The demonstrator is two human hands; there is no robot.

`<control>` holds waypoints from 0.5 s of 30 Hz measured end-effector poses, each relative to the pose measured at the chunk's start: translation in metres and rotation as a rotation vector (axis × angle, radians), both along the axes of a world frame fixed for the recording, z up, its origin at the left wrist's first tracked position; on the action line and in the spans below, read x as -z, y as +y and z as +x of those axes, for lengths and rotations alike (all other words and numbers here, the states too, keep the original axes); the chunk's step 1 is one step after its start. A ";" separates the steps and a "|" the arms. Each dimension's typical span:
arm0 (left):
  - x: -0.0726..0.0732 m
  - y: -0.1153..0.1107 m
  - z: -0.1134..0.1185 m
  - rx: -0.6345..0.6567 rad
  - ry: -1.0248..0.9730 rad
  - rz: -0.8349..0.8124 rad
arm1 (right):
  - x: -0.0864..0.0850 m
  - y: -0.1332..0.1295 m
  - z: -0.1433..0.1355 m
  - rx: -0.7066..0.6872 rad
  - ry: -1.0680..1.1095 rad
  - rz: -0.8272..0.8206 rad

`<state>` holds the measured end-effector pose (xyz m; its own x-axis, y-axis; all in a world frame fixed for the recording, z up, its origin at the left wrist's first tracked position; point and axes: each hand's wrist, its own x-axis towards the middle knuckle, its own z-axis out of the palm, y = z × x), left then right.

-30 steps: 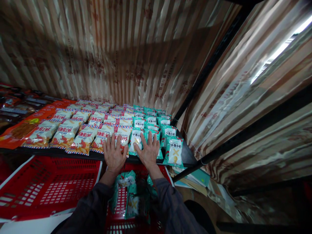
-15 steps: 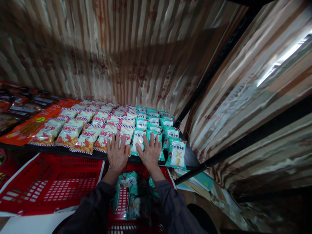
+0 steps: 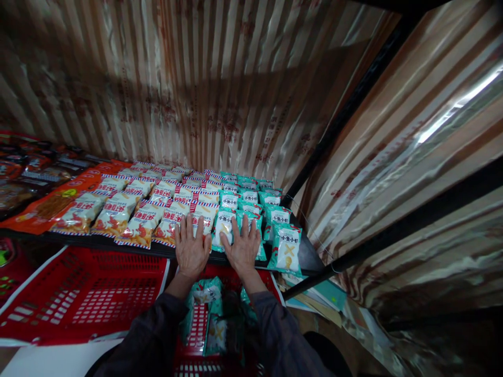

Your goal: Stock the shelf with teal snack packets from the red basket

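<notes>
My left hand (image 3: pixel 192 248) lies flat, fingers stretched out, on a white snack bag (image 3: pixel 204 215) with a red-and-blue striped edge. Fingers spread, my right hand (image 3: pixel 244 248) rests on a green-and-white snack bag (image 3: pixel 253 222) in the front row. Its thumb reaches over the neighbouring green bag (image 3: pixel 223 224). Rows of both kinds stand on a black shelf (image 3: pixel 312 256). At the right front corner one green bag (image 3: pixel 287 249) leans apart from the others. Below my forearms, a red basket (image 3: pixel 195 337) contains several green snack bags (image 3: pixel 216 332).
Another red basket (image 3: pixel 98 293) sits to the left below the shelf. Orange packs (image 3: pixel 55 201) and dark packs (image 3: pixel 23 180) line the shelf's left part. Black metal posts (image 3: pixel 334 120) frame the right end, with striped sheeting (image 3: pixel 176 78) behind. Cardboard pieces (image 3: pixel 318 298) lie at lower right.
The view has shifted very slightly. Both hands remain on the same front-row bags, and no bag has visibly moved along the shelf.
</notes>
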<state>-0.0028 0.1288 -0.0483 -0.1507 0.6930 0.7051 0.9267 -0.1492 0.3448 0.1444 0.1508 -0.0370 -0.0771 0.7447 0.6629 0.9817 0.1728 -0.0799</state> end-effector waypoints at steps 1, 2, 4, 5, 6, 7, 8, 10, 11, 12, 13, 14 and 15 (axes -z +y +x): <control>0.000 0.000 0.000 -0.003 0.002 -0.004 | 0.000 0.000 0.000 0.000 0.002 -0.002; 0.000 0.000 0.000 -0.002 0.006 -0.010 | 0.000 0.000 0.000 -0.001 0.003 -0.002; 0.000 0.000 0.000 0.003 0.012 -0.015 | 0.000 0.000 0.000 -0.004 0.003 0.003; 0.000 0.000 0.000 0.006 0.011 -0.014 | 0.001 0.000 0.000 -0.006 0.001 0.004; 0.000 0.000 0.000 0.008 0.008 -0.012 | 0.001 0.000 0.000 -0.007 -0.001 0.002; 0.000 0.000 0.000 0.010 0.004 -0.008 | 0.001 0.000 0.000 -0.006 -0.001 0.000; 0.000 0.000 0.000 0.009 -0.002 -0.003 | 0.001 -0.001 0.000 -0.005 0.001 -0.003; 0.001 -0.001 0.000 0.007 -0.014 0.011 | 0.001 -0.001 0.000 -0.006 0.010 -0.008; 0.001 -0.001 0.000 0.008 -0.019 0.018 | 0.001 -0.001 0.000 -0.008 0.016 -0.008; 0.001 -0.002 0.000 0.010 -0.023 0.024 | 0.001 -0.001 0.000 -0.012 0.023 -0.006; 0.001 -0.002 0.000 0.013 -0.028 0.029 | 0.002 -0.002 0.000 -0.017 0.029 -0.004; 0.001 -0.003 0.000 0.018 -0.032 0.033 | 0.001 -0.002 0.001 -0.021 0.036 -0.001; 0.001 -0.003 0.000 0.023 -0.036 0.036 | 0.001 -0.003 0.001 -0.025 0.043 0.000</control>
